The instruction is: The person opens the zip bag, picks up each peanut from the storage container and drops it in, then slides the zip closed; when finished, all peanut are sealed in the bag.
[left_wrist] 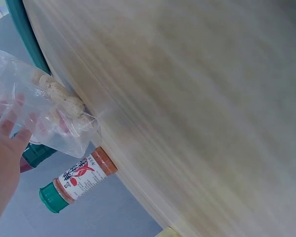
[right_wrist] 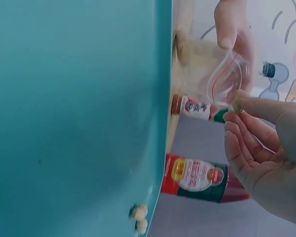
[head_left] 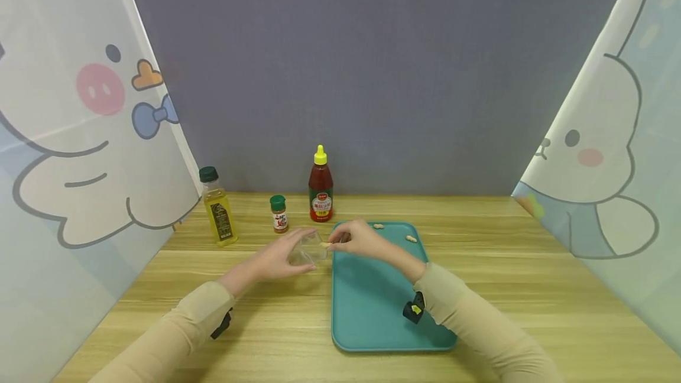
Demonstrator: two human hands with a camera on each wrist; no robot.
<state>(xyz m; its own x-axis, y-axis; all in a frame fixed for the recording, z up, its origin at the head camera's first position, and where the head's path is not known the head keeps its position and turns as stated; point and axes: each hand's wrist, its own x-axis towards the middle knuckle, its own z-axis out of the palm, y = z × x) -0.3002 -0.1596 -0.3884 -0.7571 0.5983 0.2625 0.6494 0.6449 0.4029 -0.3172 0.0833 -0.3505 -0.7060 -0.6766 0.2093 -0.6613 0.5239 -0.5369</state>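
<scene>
Pinching a peanut (head_left: 325, 244) in right hand (head_left: 364, 240), thumb against forefinger, other fingers loosely bent. Gripping clear zip bag (head_left: 314, 252) in left hand (head_left: 279, 256), thumb on near side, fingers on far side, mouth spread apart and turned toward right hand. Key relation: peanut right at bag mouth, just left of right fingertips, long axis roughly sideways, so in line from right hand to bag. Past the rim or only beside it: can't tell. Inside bag, per left wrist view: several loose peanuts (left_wrist: 64, 98), bunched well down from the mouth. Holding bag over counter (head_left: 287, 324), just off left edge of blue-green tray (head_left: 372, 312); contact of bag bottom with counter, can't tell. At far end of tray, beyond right hand: far-edge peanut (head_left: 378, 226) and right-edge peanut (head_left: 411, 239), apart from each other, both nearer to right hand than to left. Upright behind bag: chilli powder shaker (head_left: 279, 214) and tomato ketchup bottle (head_left: 321, 188). Off to far left: oil bottle (head_left: 219, 211), well apart from tray.
</scene>
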